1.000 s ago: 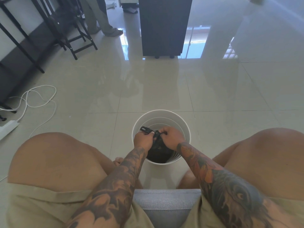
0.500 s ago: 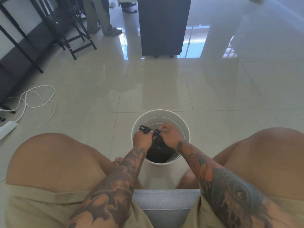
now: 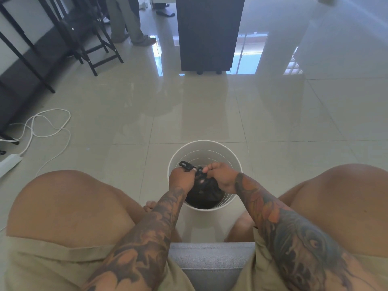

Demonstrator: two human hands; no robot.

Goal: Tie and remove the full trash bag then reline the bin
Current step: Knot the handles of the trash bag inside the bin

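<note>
pinching the black trash bag [image 3: 206, 191] handles over the white bin [image 3: 212, 146], left hand [image 3: 182, 179] and right hand [image 3: 223, 177] curl tight.

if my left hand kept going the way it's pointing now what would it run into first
Likely the right hand: the left hand points across the black bag neck toward it, close by inside the white bin. Depth is unclear.

left hand [image 3: 182, 179], right hand [image 3: 222, 177], both hands pinching

Seated person leaning over white bin [image 3: 212, 146] on tiled floor [image 3: 189, 106]. Left hand [image 3: 182, 180] and right hand [image 3: 222, 178] are both pinching the gathered top of black trash bag [image 3: 206, 193] inside the bin; one bag end is sticking up left.
</note>
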